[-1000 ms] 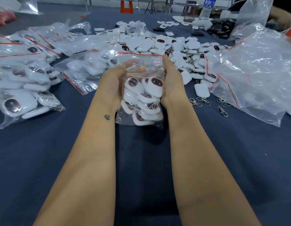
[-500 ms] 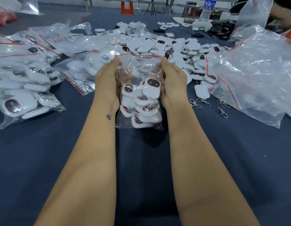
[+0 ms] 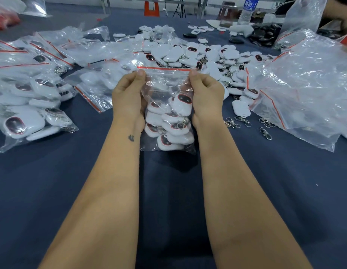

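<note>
We hold a clear zip bag (image 3: 168, 82) upright over the dark blue tabletop (image 3: 52, 181), between our two wrists. The left hand (image 3: 128, 96) pinches its top left corner and the right hand (image 3: 206, 94) its top right corner, each thumb pressed on the plastic just under the red seal strip. White keychains (image 3: 183, 102) with dark, red-rimmed faces sit heaped in the bag's lower half. We cannot tell whether the bag's bottom edge rests on the cloth. A second ago both hands cupped the bag's middle around the keychains. Half a second ago they had slid higher along its sides, and now they have reached the seal, pulling the top edge straight and level. The surroundings are unchanged (nothing else on the cloth has shifted). A loose pile of keychains (image 3: 190, 53) lies just beyond the bag, and filled bags (image 3: 23, 117) are stacked at the left. Crumpled empty bags (image 3: 304, 84) lie at the right, with metal clasps (image 3: 237, 121) scattered near the right wrist.
</note>
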Demonstrator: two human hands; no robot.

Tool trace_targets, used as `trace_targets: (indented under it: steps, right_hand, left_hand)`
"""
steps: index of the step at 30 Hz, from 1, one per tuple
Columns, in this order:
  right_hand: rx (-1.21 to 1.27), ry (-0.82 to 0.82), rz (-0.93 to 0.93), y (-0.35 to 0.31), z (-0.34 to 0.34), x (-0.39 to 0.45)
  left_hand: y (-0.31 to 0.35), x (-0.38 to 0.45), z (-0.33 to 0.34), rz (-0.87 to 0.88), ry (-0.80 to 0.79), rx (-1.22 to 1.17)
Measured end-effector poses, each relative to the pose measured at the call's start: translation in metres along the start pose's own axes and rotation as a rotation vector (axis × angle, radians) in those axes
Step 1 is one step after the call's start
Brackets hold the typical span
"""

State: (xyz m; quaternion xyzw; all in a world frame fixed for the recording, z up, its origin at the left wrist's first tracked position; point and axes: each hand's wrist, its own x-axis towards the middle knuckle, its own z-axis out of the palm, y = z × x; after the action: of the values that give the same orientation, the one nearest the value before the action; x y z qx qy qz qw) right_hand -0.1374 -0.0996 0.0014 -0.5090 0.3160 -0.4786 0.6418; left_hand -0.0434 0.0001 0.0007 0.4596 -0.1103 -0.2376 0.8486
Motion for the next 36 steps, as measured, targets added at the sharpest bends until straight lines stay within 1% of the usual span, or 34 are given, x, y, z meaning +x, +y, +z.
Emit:
trace_targets:
  steps: [6,10,13,19,23,26,29,32,36]
  right_hand:
    - [0.013,0.025,0.008,0.0017,0.0013,-0.0021]
    - [0.110,-0.070,0.105,-0.0019,0.0033,-0.0031]
    - [0.104,-0.105,0.101,-0.0009,0.0030,-0.0035]
    - [0.116,-0.069,0.102,0.0000,0.0022,-0.0015]
    - [0.212,-0.122,0.161,-0.0030,0.0033,-0.0031]
    - [0.167,-0.175,0.162,-0.0041,0.0025,-0.0057]
    - [0.115,-0.168,0.128,-0.0031,0.0019,-0.0051]
    - [0.098,-0.167,0.108,-0.0021,0.0025,-0.0046]
    - [0.182,-0.202,0.177,-0.0027,0.0026,-0.0051]
  left_hand:
    - [-0.0012,-0.0018,0.0024,0.000,-0.017,0.000]
    - [-0.0004,-0.0026,0.0029,-0.008,0.002,-0.080]
    - [0.0000,-0.0033,0.0030,-0.026,-0.019,-0.138]
    - [-0.0029,-0.0018,0.0045,-0.048,-0.035,-0.008]
    - [-0.0022,-0.0017,0.0041,-0.033,-0.045,-0.015]
    - [-0.0015,-0.0014,0.0045,-0.036,-0.059,-0.025]
    - [-0.0023,-0.0015,0.0042,-0.043,-0.067,-0.032]
    - [-0.0033,-0.0004,0.0039,-0.055,-0.086,0.025]
    - [-0.0050,0.0002,0.0038,-0.078,-0.127,0.006]
